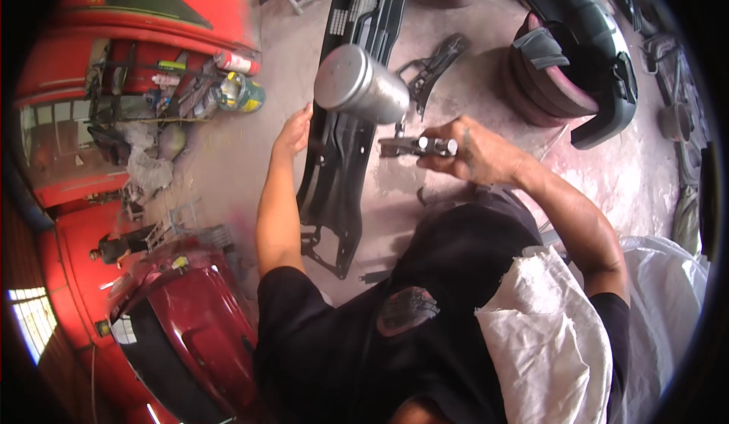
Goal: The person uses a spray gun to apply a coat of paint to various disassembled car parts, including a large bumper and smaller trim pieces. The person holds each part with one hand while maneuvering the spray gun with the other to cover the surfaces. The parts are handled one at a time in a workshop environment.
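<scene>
In my right hand point(478, 153) is a spray gun point(406, 146), its grip closed in my fingers. A silver metal paint cup point(380, 90) sits on the gun and covers part of a long black plastic car panel point(334, 177). My left hand point(295, 131) is at the panel's left edge, gripping it, with some fingers hidden behind. The panel stretches away from me and has a mesh grille section at its far end. Beyond the gun, a smaller black bracket-like part point(439, 63) lies on the floor.
A dark bumper point(596, 29) leans by a reddish drum-like stand point(550, 94) at far right. Cans and bottles crowd a shelf point(201, 82) at left. A dark red car point(201, 310) stands lower left, near another person point(114, 250). White cloth point(550, 333) hangs over my right side.
</scene>
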{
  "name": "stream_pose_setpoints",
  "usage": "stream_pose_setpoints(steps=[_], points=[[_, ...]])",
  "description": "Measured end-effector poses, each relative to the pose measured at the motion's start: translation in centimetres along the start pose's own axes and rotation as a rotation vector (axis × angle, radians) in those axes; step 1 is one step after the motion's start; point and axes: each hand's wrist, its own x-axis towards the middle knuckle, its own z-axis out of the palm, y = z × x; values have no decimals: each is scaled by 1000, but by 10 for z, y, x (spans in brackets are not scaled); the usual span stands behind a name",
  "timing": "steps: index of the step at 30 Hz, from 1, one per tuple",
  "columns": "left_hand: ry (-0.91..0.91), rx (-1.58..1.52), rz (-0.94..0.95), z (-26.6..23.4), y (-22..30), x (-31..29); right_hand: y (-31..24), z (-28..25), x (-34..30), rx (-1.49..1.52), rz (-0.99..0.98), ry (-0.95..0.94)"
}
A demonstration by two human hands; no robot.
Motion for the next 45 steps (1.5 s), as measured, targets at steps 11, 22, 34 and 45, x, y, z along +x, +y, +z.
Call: stream_pose_setpoints(steps=[11,22,34,45], points=[[20,27,-35,37,-5,-17,43,-94,65,-427,6,733],[83,135,68,48,6,12,22,-38,35,-288,-23,422],[-8,23,130,39,61,29,26,7,9,-179,-47,315],[14,-58,122,56,77,37,30,13,6,-117,-64,82]])
